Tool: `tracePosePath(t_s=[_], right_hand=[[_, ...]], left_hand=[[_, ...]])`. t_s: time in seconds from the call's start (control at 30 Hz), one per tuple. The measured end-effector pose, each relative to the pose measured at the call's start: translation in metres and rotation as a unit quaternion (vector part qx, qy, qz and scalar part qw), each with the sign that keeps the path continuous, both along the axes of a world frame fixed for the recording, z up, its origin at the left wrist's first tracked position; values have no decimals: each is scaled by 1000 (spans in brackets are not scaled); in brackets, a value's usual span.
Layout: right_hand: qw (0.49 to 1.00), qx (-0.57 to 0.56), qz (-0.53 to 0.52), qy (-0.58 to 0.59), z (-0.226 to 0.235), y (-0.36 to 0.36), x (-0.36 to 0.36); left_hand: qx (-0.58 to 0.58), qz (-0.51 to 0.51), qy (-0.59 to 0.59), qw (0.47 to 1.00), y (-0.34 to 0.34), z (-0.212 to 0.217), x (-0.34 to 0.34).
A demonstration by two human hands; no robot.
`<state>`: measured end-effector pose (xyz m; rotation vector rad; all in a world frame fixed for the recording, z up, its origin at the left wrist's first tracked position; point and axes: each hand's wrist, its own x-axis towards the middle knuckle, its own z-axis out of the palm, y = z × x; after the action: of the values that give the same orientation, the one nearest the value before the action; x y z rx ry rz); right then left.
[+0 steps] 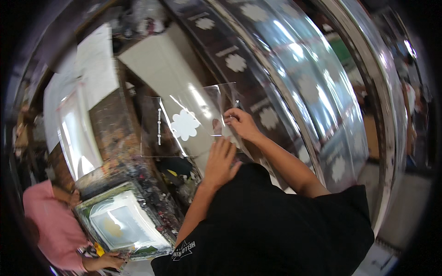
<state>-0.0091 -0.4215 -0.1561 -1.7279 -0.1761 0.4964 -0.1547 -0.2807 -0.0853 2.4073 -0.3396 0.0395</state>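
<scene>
A clear plastic sheet [152,119] with a white flower-shaped print [185,124] and a thin white line of marks lies or hovers over a long pale board. My right hand [241,123] pinches the sheet's right side between thumb and fingers. My left hand [221,161] is at the sheet's near right corner, its fingers stretched out and its thumb apart. Whether the left fingertips touch the sheet is hard to tell. Part of the near edge is hidden behind that hand.
Racks of printed clear sheets [235,62] stand along the right. The pale board [159,55] runs away from me. At the lower left, a co-worker in a pink top [55,221] handles a framed printing screen [124,221] on a paint-stained bench [113,133]. White paper [94,64] lies beyond.
</scene>
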Motion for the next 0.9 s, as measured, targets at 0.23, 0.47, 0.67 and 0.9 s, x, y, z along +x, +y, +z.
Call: tracePosePath(t_s=[0.23, 0.47, 0.67, 0.9], right_hand=[[990, -107, -66, 69, -18, -112, -91], [953, -245, -154, 84, -80, -258, -173], [877, -433, -187, -94, -154, -396, -211], [716, -648, -225, -128, -218, -505, -190]], left_hand=[[-90, 179, 4, 980, -17, -38, -74], [-73, 262, 169, 947, -60, -150, -157], [-67, 209, 433, 874, -125, -273, -267], [65, 124, 449, 882, -188, -363, -338]])
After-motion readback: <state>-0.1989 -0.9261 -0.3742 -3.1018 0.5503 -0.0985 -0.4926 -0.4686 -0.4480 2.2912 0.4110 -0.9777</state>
